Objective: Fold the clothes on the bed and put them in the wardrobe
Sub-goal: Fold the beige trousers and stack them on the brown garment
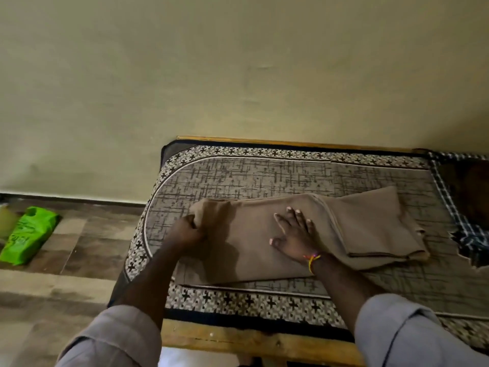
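1. At the left edge of the frame, on the floor (79, 247), lies a green bag (27, 235); its printing is too blurred to read.
2. Left of centre, the left hand (189, 230) is clenched on the left end of the brown garment (246, 250), bunching it.
3. At centre, the right hand (293, 234) lies flat and spread on the garment, gripping nothing.
4. The garment lies partly folded across the bed (264, 176).
5. At the right edge, a checked cloth (455, 207) is cut off.

Matt brown cloth garment (264, 247) lies on a woven patterned bedcover (264, 176) over a wooden frame (238, 340).
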